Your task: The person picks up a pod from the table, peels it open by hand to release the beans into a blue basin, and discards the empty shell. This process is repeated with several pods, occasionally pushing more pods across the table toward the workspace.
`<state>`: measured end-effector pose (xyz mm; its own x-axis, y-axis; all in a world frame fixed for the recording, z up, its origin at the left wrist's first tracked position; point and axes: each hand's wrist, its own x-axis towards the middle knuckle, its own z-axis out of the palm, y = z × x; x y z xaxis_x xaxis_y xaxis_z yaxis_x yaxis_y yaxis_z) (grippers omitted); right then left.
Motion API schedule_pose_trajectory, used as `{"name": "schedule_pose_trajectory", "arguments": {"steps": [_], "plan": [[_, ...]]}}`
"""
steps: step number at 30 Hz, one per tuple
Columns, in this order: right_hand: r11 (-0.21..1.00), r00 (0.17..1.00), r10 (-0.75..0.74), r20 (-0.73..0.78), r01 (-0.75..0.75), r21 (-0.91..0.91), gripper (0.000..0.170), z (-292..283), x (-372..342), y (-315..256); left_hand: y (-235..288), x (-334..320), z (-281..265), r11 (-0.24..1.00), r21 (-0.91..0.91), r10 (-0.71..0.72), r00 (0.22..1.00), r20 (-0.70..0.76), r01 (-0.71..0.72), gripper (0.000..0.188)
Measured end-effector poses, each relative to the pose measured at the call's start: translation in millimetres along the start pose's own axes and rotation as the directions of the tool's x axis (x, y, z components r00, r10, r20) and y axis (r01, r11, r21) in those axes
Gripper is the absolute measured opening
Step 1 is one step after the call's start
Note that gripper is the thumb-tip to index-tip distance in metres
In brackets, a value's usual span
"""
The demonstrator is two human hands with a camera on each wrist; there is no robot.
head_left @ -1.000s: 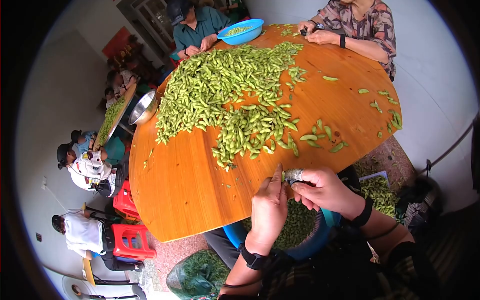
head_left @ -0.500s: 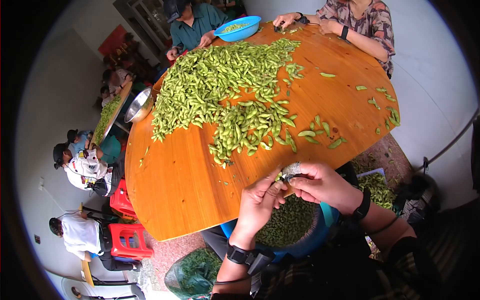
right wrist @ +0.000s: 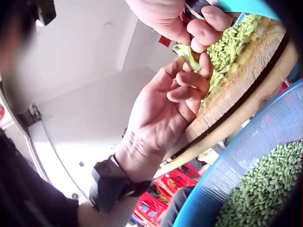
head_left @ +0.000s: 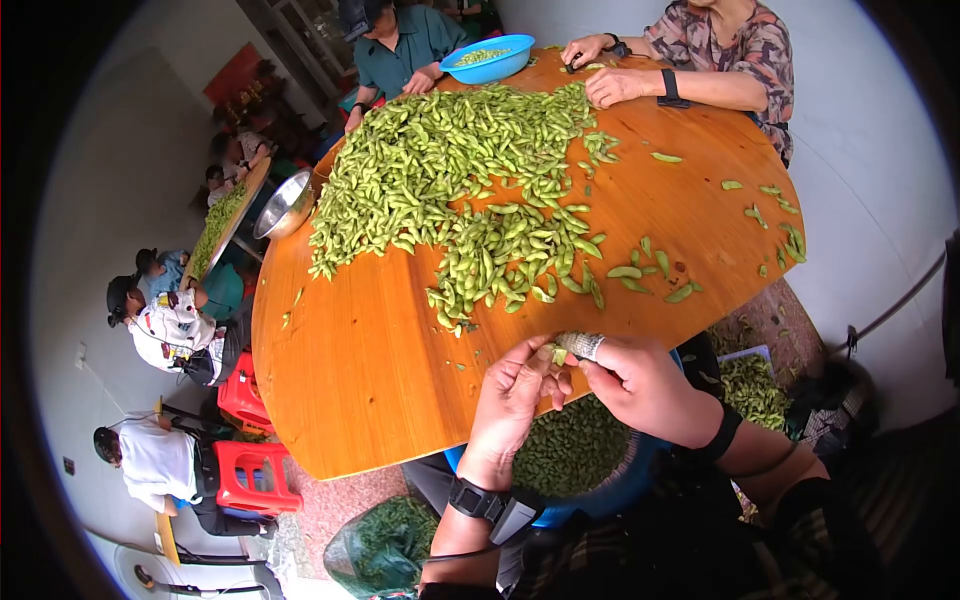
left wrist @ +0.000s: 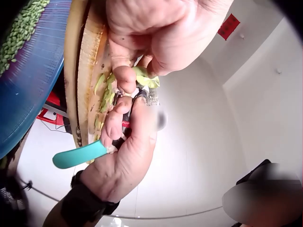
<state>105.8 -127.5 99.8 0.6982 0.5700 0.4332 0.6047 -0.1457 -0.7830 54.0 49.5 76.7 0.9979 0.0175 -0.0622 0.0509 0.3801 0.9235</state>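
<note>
Pod [head_left: 558, 354] in hand

Head: your left hand [head_left: 508, 395] pinches it near the table [head_left: 370, 400], one finger newly bent. Left wrist: fingers of your right hand [left wrist: 124, 161] hold a teal-handled tool [left wrist: 78, 157]. Right wrist: it looks split, so shelling seems underway.

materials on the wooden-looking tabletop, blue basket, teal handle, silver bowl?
Tabletop: wood, likely varnished; grain and dark knots show.
Blue basket: probably plastic, slightly shiny; thin, finely perforated-looking wall.
Teal handle: likely plastic, smooth, one even colour; a rubber coating can't be ruled out.
Silver bowl: looks like polished metal; bright reflections inside.
</note>
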Motion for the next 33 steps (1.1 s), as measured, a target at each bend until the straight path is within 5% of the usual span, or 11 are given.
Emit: {"name": "schedule_pose_trajectory", "arguments": {"steps": [4, 6, 8, 11, 16, 22, 24, 28, 33], "plan": [[1.000, 1.000, 0.006, 0.003, -0.006, 0.002, 0.020, 4, 1, 0, -1, -1, -2, 0.995, 0.096, 0.024, 0.999, -0.021, -0.022, 0.030], [1.000, 1.000, 0.013, 0.011, -0.013, 0.005, 0.019, 5, 1, 0, -6, 2, -5, 0.999, -0.010, 0.043, 0.999, -0.031, -0.044, 0.031], [0.980, 0.992, 0.126, 0.002, -0.125, 0.154, 0.018, 7, 2, 0, -5, 2, -6, 1.000, -0.010, 0.029, 0.999, -0.023, -0.029, 0.031], [0.982, 0.997, 0.058, -0.056, -0.047, 0.182, 0.017, 7, 4, 6, -2, 1, 0, 0.999, 0.043, 0.027, 0.999, -0.024, -0.026, 0.030], [0.992, 0.995, 0.103, 0.010, -0.103, 0.071, 0.016, 5, 0, 4, 4, -3, 12, 0.988, 0.129, 0.097, 0.992, -0.077, -0.087, 0.025], [0.992, 0.986, 0.118, -0.121, -0.112, 0.054, 0.017, -7, 10, -5, -8, -1, 3, 0.974, 0.209, 0.096, 0.995, -0.004, -0.092, 0.021], [0.980, 0.977, 0.201, 0.070, -0.201, -0.016, 0.019, -11, 13, -2, -2, -1, 5, 0.980, 0.185, 0.067, 0.996, 0.053, -0.076, 0.027], [0.975, 0.967, 0.221, 0.127, -0.223, 0.000, 0.017, -7, 12, 6, 3, -4, 5, 0.978, 0.190, 0.063, 0.990, 0.125, -0.087, 0.030], [0.951, 0.978, 0.186, 0.096, -0.204, 0.232, 0.017, 1, 8, 12, 5, -5, 4, 0.990, 0.130, 0.040, 0.992, 0.118, -0.055, 0.030]]}}
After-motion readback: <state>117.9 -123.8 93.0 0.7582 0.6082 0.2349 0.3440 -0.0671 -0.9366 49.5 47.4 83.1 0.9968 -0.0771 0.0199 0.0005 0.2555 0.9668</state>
